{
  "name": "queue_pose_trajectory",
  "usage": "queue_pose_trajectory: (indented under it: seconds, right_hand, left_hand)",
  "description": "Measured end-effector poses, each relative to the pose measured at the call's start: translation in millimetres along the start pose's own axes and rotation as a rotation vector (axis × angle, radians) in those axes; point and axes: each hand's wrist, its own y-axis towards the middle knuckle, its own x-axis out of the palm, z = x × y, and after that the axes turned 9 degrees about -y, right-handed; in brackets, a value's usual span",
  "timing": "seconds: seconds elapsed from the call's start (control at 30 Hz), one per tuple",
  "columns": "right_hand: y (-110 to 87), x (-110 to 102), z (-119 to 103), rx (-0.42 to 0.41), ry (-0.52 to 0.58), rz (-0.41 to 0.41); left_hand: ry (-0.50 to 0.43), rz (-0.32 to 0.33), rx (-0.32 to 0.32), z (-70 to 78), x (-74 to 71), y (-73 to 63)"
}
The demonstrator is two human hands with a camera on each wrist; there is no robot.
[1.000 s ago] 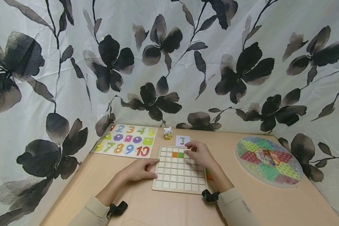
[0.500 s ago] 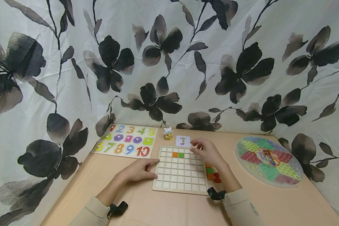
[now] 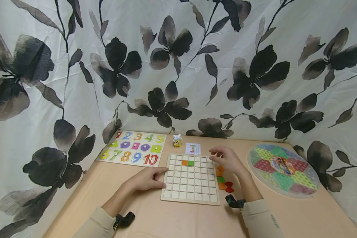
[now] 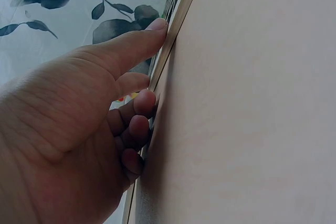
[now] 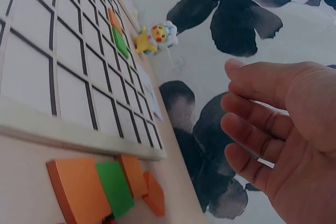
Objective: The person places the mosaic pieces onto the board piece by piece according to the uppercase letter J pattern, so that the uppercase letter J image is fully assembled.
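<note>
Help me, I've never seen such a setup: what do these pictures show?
No robot: the left hand and right hand are a person's. The wide view comes from a head camera, the close ones from wrist cameras. The left hand touches the edge of a gridded board bearing an orange square and a green square. The right hand hovers near the board's far right corner, holding nothing visible. Loose coloured pieces lie right of the board. Also on the table: a number board, a toy figure, a card and a round patterned board.

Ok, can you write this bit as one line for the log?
left hand: touching left edge of board | right hand: raised, holding nothing | orange tile, green tile: on board | loose tiles: right of board
</note>
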Motion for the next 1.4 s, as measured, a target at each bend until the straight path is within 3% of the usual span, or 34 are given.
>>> queue_pose_trajectory:
  seconds: [0.7, 0.9, 1.4]
  right_hand:
    - [-8.9, -4.8, 47.7, 0.156, -0.052, -0.143]
    - [-11.2, -3.7, 57.9, 0.14, -0.044, -0.18]
    - [-13.7, 0.2, 60.3, 0.211, -0.04, -0.231]
  left_hand:
    - [0.002, 0.003, -0.015, -0.1, 1.6, -0.7]
    - [0.0, 0.007, -0.019, 0.4, 1.8, -1.4]
    - [-0.001, 0.007, -0.022, 0.4, 2.3, -1.4]
